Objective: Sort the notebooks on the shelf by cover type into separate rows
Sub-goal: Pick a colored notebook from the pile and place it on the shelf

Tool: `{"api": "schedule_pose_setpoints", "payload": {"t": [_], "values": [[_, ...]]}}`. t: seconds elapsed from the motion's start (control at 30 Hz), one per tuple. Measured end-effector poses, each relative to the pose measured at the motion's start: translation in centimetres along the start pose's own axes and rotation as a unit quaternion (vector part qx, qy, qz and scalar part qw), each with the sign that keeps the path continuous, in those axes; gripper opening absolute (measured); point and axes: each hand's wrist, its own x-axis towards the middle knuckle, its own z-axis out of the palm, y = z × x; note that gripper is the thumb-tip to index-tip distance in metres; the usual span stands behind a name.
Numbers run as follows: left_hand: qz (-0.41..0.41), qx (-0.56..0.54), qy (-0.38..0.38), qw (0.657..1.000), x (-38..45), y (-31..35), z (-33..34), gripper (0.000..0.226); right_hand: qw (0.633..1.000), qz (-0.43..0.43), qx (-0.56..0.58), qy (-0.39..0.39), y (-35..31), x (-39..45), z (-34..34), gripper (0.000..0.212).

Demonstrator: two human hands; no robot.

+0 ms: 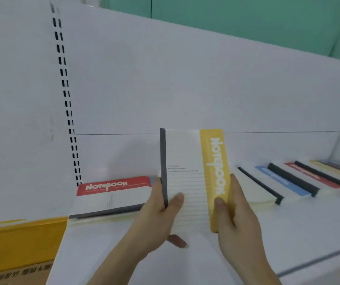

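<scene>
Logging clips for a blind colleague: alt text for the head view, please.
Both hands, left hand and right hand, hold a yellow-banded lined notebook upright over a white shelf; a red-banded notebook lies left, overlapping notebooks right.

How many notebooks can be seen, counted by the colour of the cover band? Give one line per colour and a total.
Yellow band: 2, the held notebook and the far yellow notebook.
Red band: 2, the left red notebook and the right red notebook.
Blue band: 1, the blue notebook.
Band hidden: 1, the white notebook.
Total: 6 told apart; more may lie beneath.

"NOTEBOOK" on yellow notebook, red notebook
</scene>
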Motion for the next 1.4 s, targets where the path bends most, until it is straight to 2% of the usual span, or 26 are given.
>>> {"api": "schedule_pose_setpoints", "payload": {"t": [0.07,0.3,0.43,0.6,0.8,0.97,1.07,1.17,1.33,1.4], "values": [[-0.014,-0.002,-0.046,0.999,0.3,-0.3,2.8,0.030,0.998,0.008,-0.055,-0.001,1.8,0.0,-3.0,0.060],[0.028,0.018,-0.019,0.999,1.7,-1.7,15.9,0.021,0.989,0.039,-0.145,-0.002,8.2,-0.8,-13.5,0.074],[0.045,0.018,0.003,0.999,2.6,-2.5,24.9,0.028,0.978,0.042,-0.194,-0.063,11.8,-0.7,-21.4,0.090],[0.068,0.041,0.042,0.996,4.0,-3.5,36.1,0.053,0.946,0.049,-0.308,-0.087,16.4,1.0,-30.9,0.084],[0.075,0.078,0.022,0.994,7.7,-5.7,45.5,0.054,0.939,0.040,-0.332,-0.075,22.9,3.6,-38.5,0.086],[0.100,0.189,-0.013,0.977,13.5,-8.7,51.2,0.052,0.932,0.007,-0.358,-0.055,29.8,7.8,-42.4,0.087],[0.129,0.292,-0.038,0.947,17.8,-9.2,53.3,0.051,0.930,-0.024,-0.365,-0.041,33.5,11.4,-44.4,0.089],[0.130,0.370,-0.037,0.919,21.9,-8.7,55.1,0.059,0.930,-0.046,-0.361,-0.045,36.3,15.1,-45.8,0.086],[0.132,0.387,-0.071,0.910,25.9,-8.7,57.9,0.077,0.912,-0.114,-0.393,0.002,40.9,20.6,-47.3,0.081],[0.132,0.399,-0.103,0.901,27.1,-9.0,58.7,0.089,0.910,-0.141,-0.390,-0.006,43.0,22.6,-47.7,0.073]]}}
